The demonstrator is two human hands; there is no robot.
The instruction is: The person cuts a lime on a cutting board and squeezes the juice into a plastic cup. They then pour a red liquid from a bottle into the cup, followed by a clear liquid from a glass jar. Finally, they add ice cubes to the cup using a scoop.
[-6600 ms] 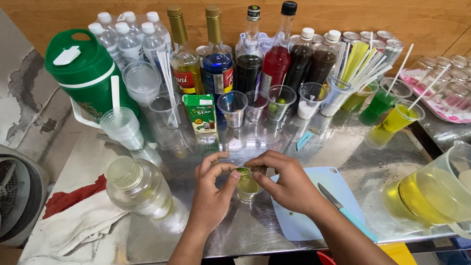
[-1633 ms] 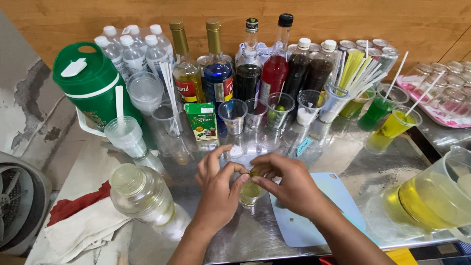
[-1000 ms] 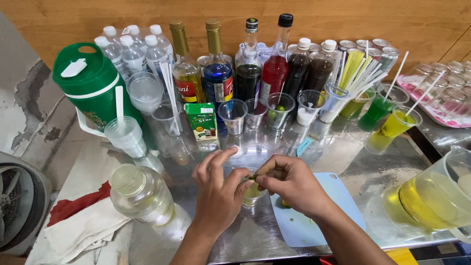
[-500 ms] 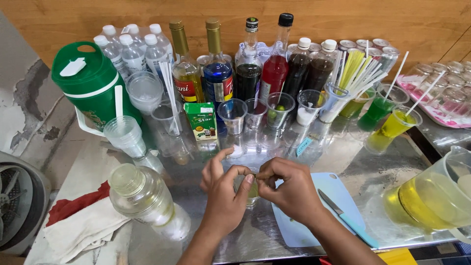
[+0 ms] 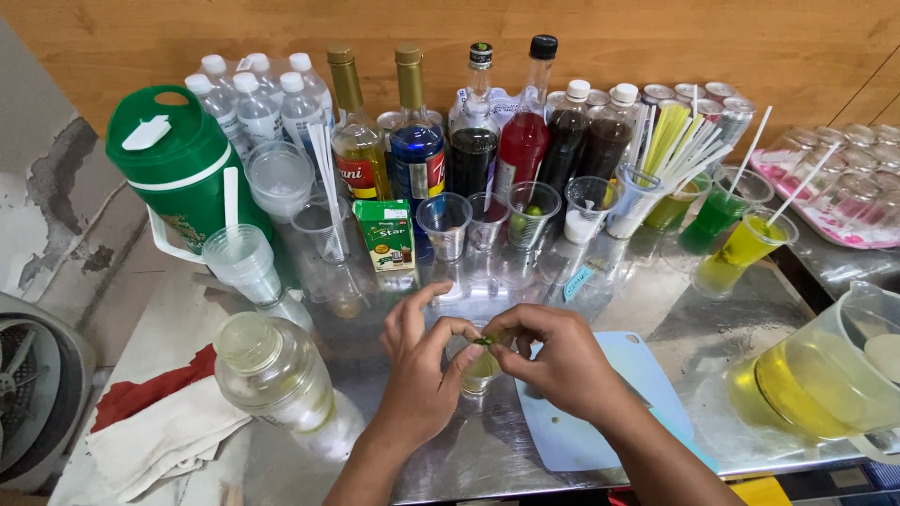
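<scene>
Head view: both hands [image 5: 497,361] pinching lime piece [image 5: 484,341].

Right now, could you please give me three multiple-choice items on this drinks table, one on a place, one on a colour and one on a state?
1. Where does the green jug stand?
A. far left of the table
B. on the blue cutting board
C. beside the pitcher at right

2. What colour is the liquid in the big clear pitcher?
A. red
B. yellow
C. blue

3. What are the two hands doing?
A. resting flat on the table
B. gripping a bottle
C. pinching a small green piece over a small glass

Answers: 1 A, it stands left of the bottles. 2 B, its liquid is yellow. 3 C, the left hand and right hand meet at the green piece above the small glass.
</scene>
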